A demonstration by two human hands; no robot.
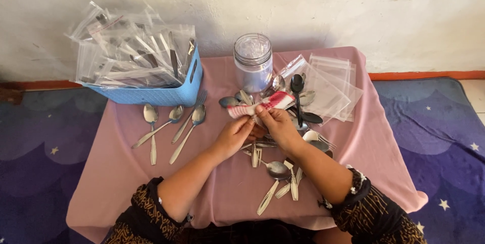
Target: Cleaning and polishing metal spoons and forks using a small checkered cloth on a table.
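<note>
My left hand [235,134] and my right hand [277,123] meet over the middle of a pink-covered table [116,168]. Together they hold a red-and-white cloth [260,104] stretched between the fingertips. Whether a spoon is wrapped inside the cloth is hidden by the fingers. Under and around the hands lies a pile of loose steel spoons [277,169]. Just beyond the cloth stands a glass jar [252,62].
A blue basket [156,95] stuffed with bagged cutlery stands at the back left. In front of it lie three spoons and a fork [174,123]. Empty clear zip bags [331,85] are stacked at the back right. A dark starred mat [444,143] surrounds the table.
</note>
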